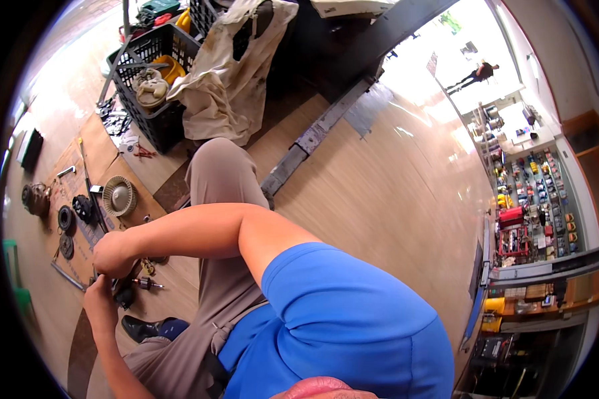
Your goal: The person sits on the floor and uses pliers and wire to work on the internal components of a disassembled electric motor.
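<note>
My right hand (113, 256) is closed at the left, just above my closed left hand (100, 296); both grip something dark and narrow, mostly hidden. Around them a cardboard sheet (73, 166) holds a pale fan wheel (119, 195), a black round part (82, 207), dark rings (66, 219), a long dark rod (89, 178) and a small silver tool (66, 171). A metal housing (36, 198) lies at the sheet's left edge. Below and right of my hands are a small armature-like part (145, 282) and small brass pieces (147, 266).
A black crate (160, 123) with a draped pale cloth (223, 100) stands ahead. A metal beam (293, 156) runs diagonally beside my knee. A green stool (14, 272) is at the far left. Stocked shelves (536, 199) line the right, and a person (478, 74) is in the bright doorway.
</note>
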A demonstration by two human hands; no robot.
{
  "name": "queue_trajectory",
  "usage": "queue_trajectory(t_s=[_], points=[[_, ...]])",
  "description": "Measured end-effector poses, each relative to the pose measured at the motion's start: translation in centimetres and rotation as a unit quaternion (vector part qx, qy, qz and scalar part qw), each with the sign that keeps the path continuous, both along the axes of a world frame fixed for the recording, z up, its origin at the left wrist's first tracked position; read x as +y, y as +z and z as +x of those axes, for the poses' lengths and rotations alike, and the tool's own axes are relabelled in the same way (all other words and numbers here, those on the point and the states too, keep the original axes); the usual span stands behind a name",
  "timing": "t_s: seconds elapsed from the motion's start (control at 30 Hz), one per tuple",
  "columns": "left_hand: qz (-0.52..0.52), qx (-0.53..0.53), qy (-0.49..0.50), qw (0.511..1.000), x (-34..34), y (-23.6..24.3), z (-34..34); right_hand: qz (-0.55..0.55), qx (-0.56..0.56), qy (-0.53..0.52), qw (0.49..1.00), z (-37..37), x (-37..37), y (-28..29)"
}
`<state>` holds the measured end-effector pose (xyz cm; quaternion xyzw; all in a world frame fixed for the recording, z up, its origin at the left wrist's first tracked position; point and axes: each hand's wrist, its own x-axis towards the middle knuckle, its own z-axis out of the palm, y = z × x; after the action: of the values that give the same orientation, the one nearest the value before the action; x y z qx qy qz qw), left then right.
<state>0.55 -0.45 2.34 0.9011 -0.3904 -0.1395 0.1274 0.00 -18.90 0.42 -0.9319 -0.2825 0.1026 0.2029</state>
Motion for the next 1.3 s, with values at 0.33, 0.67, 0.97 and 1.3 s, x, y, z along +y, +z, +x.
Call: queue_trajectory(t_s=[0.33, 0.67, 0.97, 1.3], points=[[-0.208, 0.316, 0.115, 0.918, 1.1, 2.0, -0.9, 0.334, 0.147, 0.034, 0.930, 0.0, -3.0, 0.9], [-0.358, 0.092, 0.168, 0.914, 3.4, 0.4, 0.9, 0.263, 0.028, -0.139, 0.954, 0.4, 2.8, -0.5], [-0.097, -0.111, 0.176, 0.973, -2.1, 1.0, -4.5, 0.440, 0.092, -0.299, 0.842, -3.4, -0.9, -2.0], [-0.448, 0.440, 0.220, 0.747, -1.2, -0.4, 1.7, 0.496, 0.137, -0.185, 0.837, 0.7, -1.6, 1.1]])
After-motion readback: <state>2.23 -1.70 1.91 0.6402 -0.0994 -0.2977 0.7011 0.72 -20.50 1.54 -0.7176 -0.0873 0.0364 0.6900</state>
